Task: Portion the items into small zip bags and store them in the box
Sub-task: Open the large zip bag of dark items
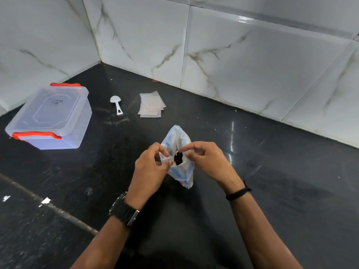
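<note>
Two bare forearms without sleeves, chunky black wristwatch (124, 210) with metal clasp on the left wrist, thin black band (238, 193) on the right wrist

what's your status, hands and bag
Left hand and right hand pinch plastic bag mouth open. Box lidded. Nothing in the way.
</note>
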